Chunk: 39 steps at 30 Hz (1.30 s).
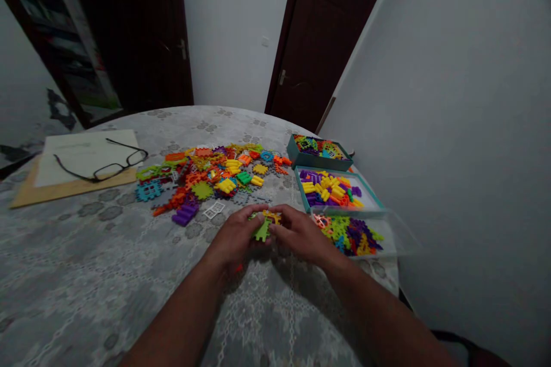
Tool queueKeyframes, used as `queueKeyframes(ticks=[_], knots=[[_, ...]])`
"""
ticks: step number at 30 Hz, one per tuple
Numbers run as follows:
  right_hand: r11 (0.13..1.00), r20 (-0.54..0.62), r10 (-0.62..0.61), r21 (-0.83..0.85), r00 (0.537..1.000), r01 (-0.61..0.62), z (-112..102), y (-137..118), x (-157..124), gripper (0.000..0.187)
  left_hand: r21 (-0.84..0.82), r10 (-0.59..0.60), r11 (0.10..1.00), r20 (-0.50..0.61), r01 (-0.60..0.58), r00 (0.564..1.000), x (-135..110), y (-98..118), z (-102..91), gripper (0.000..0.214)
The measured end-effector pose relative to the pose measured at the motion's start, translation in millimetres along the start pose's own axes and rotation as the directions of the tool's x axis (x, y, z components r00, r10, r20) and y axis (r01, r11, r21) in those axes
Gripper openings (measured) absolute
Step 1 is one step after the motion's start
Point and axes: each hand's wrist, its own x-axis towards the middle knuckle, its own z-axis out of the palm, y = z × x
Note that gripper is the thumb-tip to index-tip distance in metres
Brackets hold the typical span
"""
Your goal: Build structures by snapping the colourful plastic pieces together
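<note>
We've got both hands together over the near half of the table. Left hand (239, 233): thumb on top, pinching the green piece (262, 231) against fingers curled behind it. Right hand (299, 233): thumb at the green piece's right edge, index finger against the yellow piece (272, 217), pinching that. Yellow sits just beyond the green, touching or overlapping; whether they're interlocked we can't tell. Lower fingers of both hands are hidden.

Beyond the fingers and to their left: mixed pile (202, 175) of coloured plastic pieces. On its near side, closest to the left fingers, we see a white piece (214, 210), then a purple piece (185, 214). Small orange bit (239, 268) lies by the left wrist, nearer us than the fingers.

Right of the fingers: clear tray (390, 245) of mixed pieces, white-lined box (367, 198) of tubes behind it, teal box (319, 161) farthest.

Writing: far left of the fingers, paper (58, 157) under glasses (109, 171) carries a faint line of text, too small for us to read.
</note>
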Motion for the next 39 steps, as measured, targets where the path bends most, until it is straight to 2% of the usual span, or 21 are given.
queueKeyframes(ticks=[5,8,11,14,16,18,20,21,23,25,28,30,32,33,36,39], knots=[[0.980,0.061,0.122,0.149,0.991,-0.130,-14.1,8.5,4.7,0.033,0.068,-0.034,0.997,0.011,0.033,0.999,-4.0,-2.1,4.8,0.040],[0.978,0.020,0.142,0.152,0.990,-0.144,-28.8,11.0,8.9,0.032,0.045,-0.045,0.998,-0.002,0.045,0.999,-3.2,-3.9,6.1,0.040],[0.982,-0.028,0.134,0.136,0.991,-0.129,-51.7,16.6,20.8,0.029,0.007,-0.054,0.998,-0.066,0.055,0.996,-0.2,-3.2,3.3,0.038],[0.967,-0.082,0.196,0.179,0.977,-0.179,-83.5,22.2,47.5,0.028,-0.010,-0.049,0.999,-0.128,0.048,0.991,2.3,-0.1,-1.0,0.036],[0.931,-0.214,0.287,0.290,0.934,-0.219,-108.4,24.5,73.6,0.029,-0.019,-0.053,0.999,-0.149,0.051,0.987,2.8,2.3,-2.6,0.037],[0.879,-0.387,0.379,0.436,0.841,-0.196,-134.1,25.8,102.1,0.032,-0.019,-0.055,0.998,-0.155,0.052,0.986,2.8,3.8,-2.8,0.040],[0.855,-0.506,0.414,0.500,0.756,-0.133,-156.6,27.2,126.9,0.037,-0.003,-0.045,0.999,-0.155,0.045,0.987,2.8,4.0,-2.3,0.044],[0.854,-0.543,0.417,0.509,0.729,-0.109,-165.1,28.2,136.3,0.038,0.008,-0.038,0.999,-0.156,0.040,0.987,2.9,3.6,-2.0,0.045],[0.853,-0.571,0.417,0.514,0.707,-0.087,-173.4,30.8,146.4,0.039,0.024,-0.020,0.999,-0.160,0.024,0.987,3.3,2.7,-1.8,0.045],[0.849,-0.557,0.419,0.521,0.717,-0.091,-168.5,33.2,144.5,0.038,0.027,0.001,1.000,-0.165,0.004,0.986,3.7,1.8,-2.1,0.042],[0.846,-0.488,0.403,0.522,0.775,-0.111,-140.3,32.1,122.2,0.030,0.035,0.029,0.999,-0.175,-0.024,0.984,4.8,1.1,-3.4,0.036],[0.859,-0.390,0.355,0.495,0.850,-0.132,-113.1,26.6,98.3,0.022,0.055,0.049,0.998,-0.186,-0.039,0.981,5.6,0.7,-4.4,0.035],[0.891,-0.219,0.270,0.426,0.938,-0.157,-83.6,17.9,71.7,0.020,0.084,0.067,0.995,-0.199,-0.052,0.978,6.1,0.3,-4.9,0.037],[0.908,-0.139,0.232,0.387,0.963,-0.163,-68.9,13.0,58.6,0.021,0.098,0.076,0.994,-0.199,-0.057,0.977,6.0,0.1,-4.9,0.038],[0.933,0.022,0.159,0.324,0.987,-0.157,-29.9,0.2,25.5,0.028,0.146,0.093,0.987,-0.171,-0.068,0.981,3.8,0.6,-3.0,0.039],[0.928,0.070,0.102,0.353,0.992,-0.120,-5.1,-5.7,6.2,0.035,0.185,0.110,0.979,-0.102,-0.089,0.989,0.5,1.5,0.6,0.037]])
